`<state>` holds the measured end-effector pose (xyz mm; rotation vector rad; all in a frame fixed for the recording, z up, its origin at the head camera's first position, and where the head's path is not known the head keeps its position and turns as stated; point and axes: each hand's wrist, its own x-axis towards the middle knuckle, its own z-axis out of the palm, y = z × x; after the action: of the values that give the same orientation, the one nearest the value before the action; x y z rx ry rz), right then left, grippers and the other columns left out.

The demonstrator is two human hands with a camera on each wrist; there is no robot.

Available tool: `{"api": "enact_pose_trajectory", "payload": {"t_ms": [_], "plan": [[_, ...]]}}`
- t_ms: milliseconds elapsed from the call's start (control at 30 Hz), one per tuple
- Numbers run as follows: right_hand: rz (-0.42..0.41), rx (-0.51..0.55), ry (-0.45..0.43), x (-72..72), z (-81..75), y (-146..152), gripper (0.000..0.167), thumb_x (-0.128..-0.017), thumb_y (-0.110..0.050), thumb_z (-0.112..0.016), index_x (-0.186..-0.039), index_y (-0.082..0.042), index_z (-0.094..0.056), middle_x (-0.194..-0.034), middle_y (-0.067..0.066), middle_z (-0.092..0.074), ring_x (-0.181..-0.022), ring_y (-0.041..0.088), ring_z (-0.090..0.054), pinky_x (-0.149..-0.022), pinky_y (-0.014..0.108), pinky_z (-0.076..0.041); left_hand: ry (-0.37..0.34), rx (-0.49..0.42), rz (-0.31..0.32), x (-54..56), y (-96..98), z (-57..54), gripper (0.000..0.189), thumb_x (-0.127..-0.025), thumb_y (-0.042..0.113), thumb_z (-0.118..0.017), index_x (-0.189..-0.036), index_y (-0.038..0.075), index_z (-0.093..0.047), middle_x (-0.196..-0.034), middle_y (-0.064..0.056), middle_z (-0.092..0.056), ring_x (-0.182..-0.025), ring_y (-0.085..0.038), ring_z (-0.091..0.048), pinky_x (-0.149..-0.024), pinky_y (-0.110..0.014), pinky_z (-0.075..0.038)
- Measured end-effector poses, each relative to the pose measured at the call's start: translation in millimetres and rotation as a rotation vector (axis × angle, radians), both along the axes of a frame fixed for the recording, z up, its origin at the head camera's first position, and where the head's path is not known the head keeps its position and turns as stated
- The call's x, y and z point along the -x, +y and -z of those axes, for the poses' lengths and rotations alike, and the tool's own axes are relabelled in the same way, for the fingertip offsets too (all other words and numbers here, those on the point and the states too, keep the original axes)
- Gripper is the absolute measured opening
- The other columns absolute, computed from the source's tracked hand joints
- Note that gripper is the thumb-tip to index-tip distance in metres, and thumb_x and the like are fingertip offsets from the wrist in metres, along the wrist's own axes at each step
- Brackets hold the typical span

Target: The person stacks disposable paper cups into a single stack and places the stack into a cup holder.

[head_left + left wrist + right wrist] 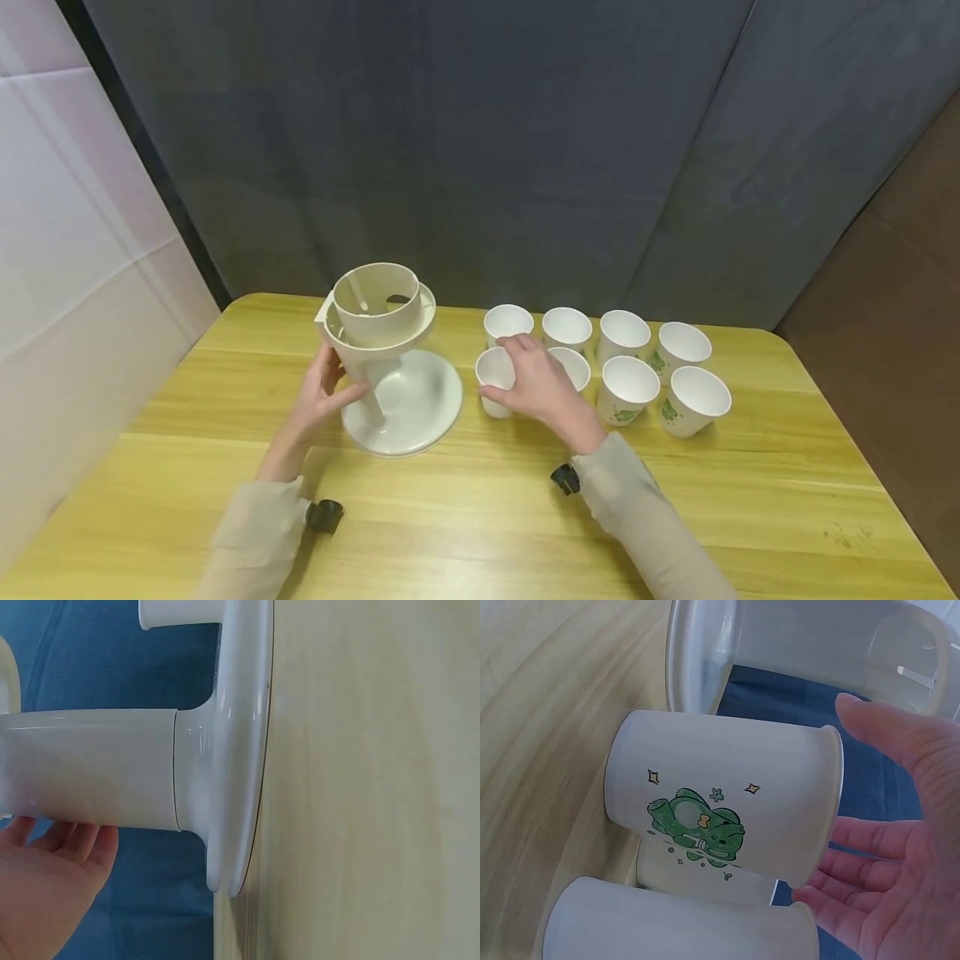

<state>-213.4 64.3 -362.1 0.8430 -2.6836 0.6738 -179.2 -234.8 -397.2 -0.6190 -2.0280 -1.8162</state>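
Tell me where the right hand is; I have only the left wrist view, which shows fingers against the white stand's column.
Observer: The head view shows the right hand at a front-row cup, the one nearest the white stand.
Operator: Are there others like it?
Observer: Yes, eight white cups in all, in two rows of four.
Operator: What does the top of the stand look like? My view cuts it off.
Observer: An open-topped cylinder rises inside a wider round collar.
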Motion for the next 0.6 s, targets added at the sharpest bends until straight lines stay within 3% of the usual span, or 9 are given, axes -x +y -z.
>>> {"api": "enact_pose_trajectory", "payload": {"t_ms": [300,600], "plan": [[0.030,-0.053,-0.043,2.4,-0.2,-0.5,0.065,-0.071,-0.038,-0.078,-0.119,0.000,-0.056,-0.118,0.016,-0.058,-0.106,0.033,-0.055,-0.084,0.044,-0.050,-0.056,0.037,-0.014,2.7,-0.5,-0.9,0.078,-0.070,-0.011,-0.059,-0.141,0.006,-0.033,-0.120,0.009,-0.051,-0.109,-0.011,-0.047,-0.091,-0.025,-0.037],[-0.015,-0.043,-0.070,-1.6,-2.2,-0.4,0.064,-0.071,-0.035,-0.079,-0.119,0.000,-0.056,-0.119,0.015,-0.058,-0.110,0.031,-0.052,-0.087,0.043,-0.049,-0.070,0.027,-0.003,2.7,-2.3,-0.4,0.079,-0.069,-0.012,-0.059,-0.141,0.008,-0.034,-0.120,0.008,-0.051,-0.109,-0.012,-0.046,-0.092,-0.027,-0.035]]}}
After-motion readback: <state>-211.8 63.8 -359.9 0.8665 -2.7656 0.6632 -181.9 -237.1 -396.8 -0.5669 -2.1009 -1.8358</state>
